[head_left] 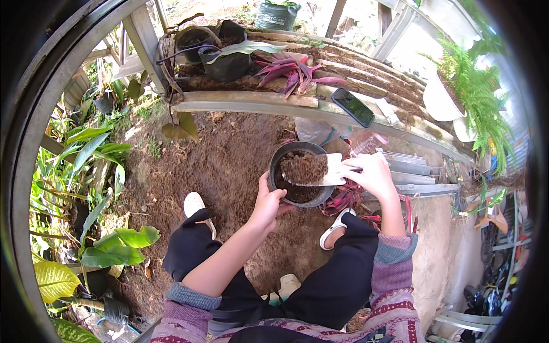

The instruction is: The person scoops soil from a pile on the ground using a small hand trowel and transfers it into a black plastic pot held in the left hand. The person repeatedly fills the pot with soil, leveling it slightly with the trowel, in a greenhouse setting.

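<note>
A round black plastic plant pot [279,155] is held over the ground between my knees, with dark soil [302,194] inside. My left hand [271,200] grips its near left side, thumb at the rim. A white hand trowel [335,169] loaded with brown soil lies over the pot's opening. The trowel's handle is in my right hand [368,171], to the right of the pot. Behind and to the right of the pot are a translucent plastic bag [316,130], a clear pinkish plastic bottle [369,142] and reddish-purple leaves [343,200].
A slatted bench [248,99] beyond the pot holds a smartphone [353,107], uprooted purple-leaved plants [291,73] and black nursery bags [227,64]. A fern in a white pot [441,100] is at the right. Leafy plants [116,246] line the left. Metal profiles [409,167] lie right of my right hand.
</note>
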Motion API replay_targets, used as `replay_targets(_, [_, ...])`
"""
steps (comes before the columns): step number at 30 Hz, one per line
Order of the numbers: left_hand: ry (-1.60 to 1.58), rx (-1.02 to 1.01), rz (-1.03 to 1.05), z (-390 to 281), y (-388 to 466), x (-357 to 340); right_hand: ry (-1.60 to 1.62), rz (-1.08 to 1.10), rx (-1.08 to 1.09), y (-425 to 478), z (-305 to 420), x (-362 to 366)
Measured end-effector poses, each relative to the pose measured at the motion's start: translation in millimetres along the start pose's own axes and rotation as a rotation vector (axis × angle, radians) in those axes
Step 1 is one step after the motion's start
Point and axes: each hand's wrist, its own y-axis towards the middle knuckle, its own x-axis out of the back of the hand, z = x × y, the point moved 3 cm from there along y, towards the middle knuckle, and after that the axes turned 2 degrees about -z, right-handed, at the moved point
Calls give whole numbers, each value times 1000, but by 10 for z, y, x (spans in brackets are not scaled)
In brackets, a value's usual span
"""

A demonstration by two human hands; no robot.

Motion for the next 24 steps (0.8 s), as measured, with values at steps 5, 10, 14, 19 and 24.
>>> replay_targets(5, [7,-7,-14,26,30,47,-49,11,-5,15,30,-31])
replay_targets(10, [15,4,-16,43,19,64,-37,-31,-16,-2,29,-56])
replay_targets(14, [4,11,-26,41,20,73,-94,0,-21,-9,32,20])
replay_targets(19, [-14,8,-24,44,40,123,-55,-32,24,-39,-25,66])
replay_targets(24, [-6,1,-24,16,28,129,9,-5,-47,-36,-125,-37])
